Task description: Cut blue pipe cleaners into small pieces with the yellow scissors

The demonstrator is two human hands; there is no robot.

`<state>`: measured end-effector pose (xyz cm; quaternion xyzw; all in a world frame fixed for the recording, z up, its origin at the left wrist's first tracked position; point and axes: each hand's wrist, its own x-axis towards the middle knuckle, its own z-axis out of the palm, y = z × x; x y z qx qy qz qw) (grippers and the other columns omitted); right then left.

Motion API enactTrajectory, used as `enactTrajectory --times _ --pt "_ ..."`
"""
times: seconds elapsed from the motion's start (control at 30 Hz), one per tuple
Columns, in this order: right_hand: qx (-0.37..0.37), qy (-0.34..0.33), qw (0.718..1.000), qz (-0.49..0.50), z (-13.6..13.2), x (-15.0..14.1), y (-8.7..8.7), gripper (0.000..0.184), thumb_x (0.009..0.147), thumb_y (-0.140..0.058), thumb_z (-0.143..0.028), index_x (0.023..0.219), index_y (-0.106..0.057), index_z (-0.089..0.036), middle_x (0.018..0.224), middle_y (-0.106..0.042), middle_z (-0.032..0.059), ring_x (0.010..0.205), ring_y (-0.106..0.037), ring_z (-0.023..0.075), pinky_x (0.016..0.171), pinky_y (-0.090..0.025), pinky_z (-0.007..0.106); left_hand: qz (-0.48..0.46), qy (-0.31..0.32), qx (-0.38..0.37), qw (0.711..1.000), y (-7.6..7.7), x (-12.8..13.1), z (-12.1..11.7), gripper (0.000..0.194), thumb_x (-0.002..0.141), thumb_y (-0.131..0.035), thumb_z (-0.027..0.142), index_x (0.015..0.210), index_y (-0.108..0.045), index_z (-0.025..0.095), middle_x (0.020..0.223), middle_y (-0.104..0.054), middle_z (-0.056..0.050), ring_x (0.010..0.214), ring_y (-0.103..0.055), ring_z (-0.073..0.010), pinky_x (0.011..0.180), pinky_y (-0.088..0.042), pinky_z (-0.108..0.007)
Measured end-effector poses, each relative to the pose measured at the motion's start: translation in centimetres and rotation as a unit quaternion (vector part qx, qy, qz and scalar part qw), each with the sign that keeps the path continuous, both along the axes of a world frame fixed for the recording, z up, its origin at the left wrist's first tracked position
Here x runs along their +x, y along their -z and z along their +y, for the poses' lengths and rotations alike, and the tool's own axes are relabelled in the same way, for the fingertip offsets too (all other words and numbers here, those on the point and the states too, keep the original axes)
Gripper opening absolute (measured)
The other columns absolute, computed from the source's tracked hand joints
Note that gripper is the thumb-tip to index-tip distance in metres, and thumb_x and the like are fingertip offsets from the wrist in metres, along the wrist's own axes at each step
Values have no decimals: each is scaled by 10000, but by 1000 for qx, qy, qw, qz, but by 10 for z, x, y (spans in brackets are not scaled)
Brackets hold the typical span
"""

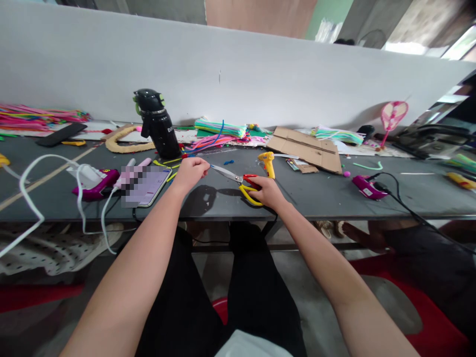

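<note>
My right hand (pixel 270 192) is closed round the red and yellow handles of a pair of scissors (pixel 226 173). Their blades point left, the tips reaching to the fingers of my left hand (pixel 195 169). That hand is closed in a pinch above the table; a hint of blue shows by its fingertips, too small to make out. Small blue scraps (pixel 229 162) lie just beyond the blades. A yellow glue gun (pixel 267 162) stands behind my right hand. Left of my left hand lies a phone (pixel 154 186), partly blurred out, with yellow pipe cleaner pieces (pixel 171 162) beside it.
A black bottle (pixel 161 131) stands behind my left hand. Cardboard (pixel 307 148) and bundles of coloured pipe cleaners (pixel 219 127) lie along the white partition (pixel 178 59). Purple power sockets (pixel 97 184) with white cables sit left, another socket (pixel 369 188) right. People sit on both sides.
</note>
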<state>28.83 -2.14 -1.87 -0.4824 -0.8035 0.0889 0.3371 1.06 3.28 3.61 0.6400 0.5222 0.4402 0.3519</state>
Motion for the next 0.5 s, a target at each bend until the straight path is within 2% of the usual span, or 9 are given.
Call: enactTrajectory --times 0.5 --pt "-12 -6 1000 0 -1 0 -1 190 772 -688 -252 933 -739 -166 803 -672 34 698 -542 146 670 -396 261 -7 6 -7 1000 0 0 -1 191 688 -644 326 595 -636 159 554 -583 -10 548 -506 -130 581 -400 -270"
